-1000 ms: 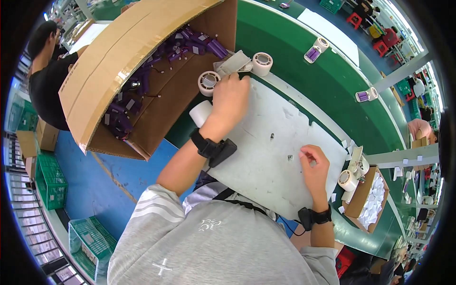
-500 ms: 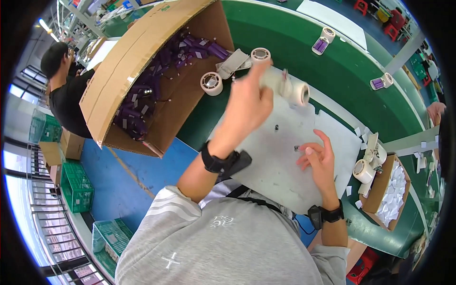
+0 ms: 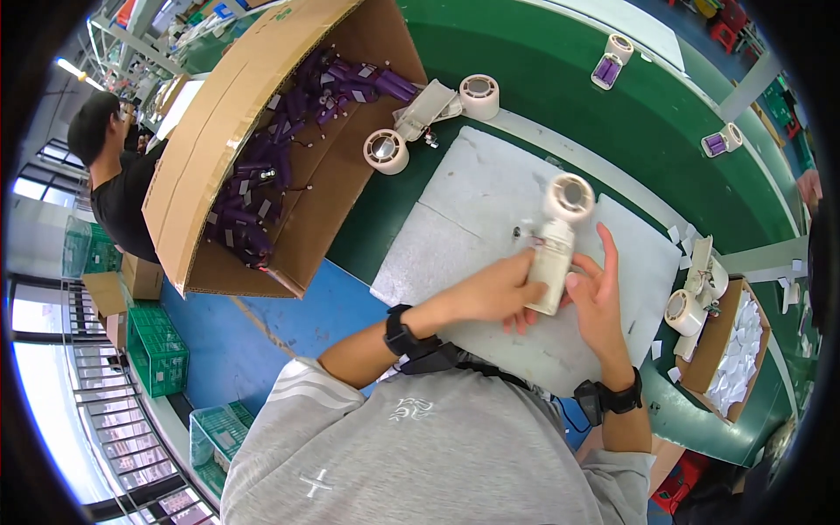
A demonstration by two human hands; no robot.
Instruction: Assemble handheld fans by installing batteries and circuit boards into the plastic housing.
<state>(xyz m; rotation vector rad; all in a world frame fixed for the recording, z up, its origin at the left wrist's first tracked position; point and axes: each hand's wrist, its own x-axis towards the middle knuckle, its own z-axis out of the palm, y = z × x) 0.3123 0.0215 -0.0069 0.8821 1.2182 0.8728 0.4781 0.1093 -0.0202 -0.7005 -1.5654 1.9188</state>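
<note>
My left hand (image 3: pixel 497 290) grips the lower handle of a white handheld fan (image 3: pixel 553 262), fingers closed around it. The fan's round, slotted head (image 3: pixel 569 198) points away from me and is slightly blurred. Just right of the handle is my right hand (image 3: pixel 598 302), fingers spread and index finger stretched up; its thumb and fingertips are close to the handle's edge, and I cannot tell whether they touch it. Both hands are over a pale grey mat (image 3: pixel 437 254). By the handle lies a small dark part (image 3: pixel 517 232).
At left, a large cardboard box (image 3: pixel 337 229) holds purple wrapped battery packs (image 3: pixel 284 131). White fans (image 3: pixel 385 151) sit beside it. Two fans with purple cells (image 3: pixel 607 72) lie on the green surface. At right, a small carton (image 3: pixel 700 367) holds white pieces, with more fans (image 3: pixel 684 312) alongside.
My left hand has come back from the mat's far side toward me and right, and now holds the fan. The fan has moved nearer. My right hand stays about where it was.
</note>
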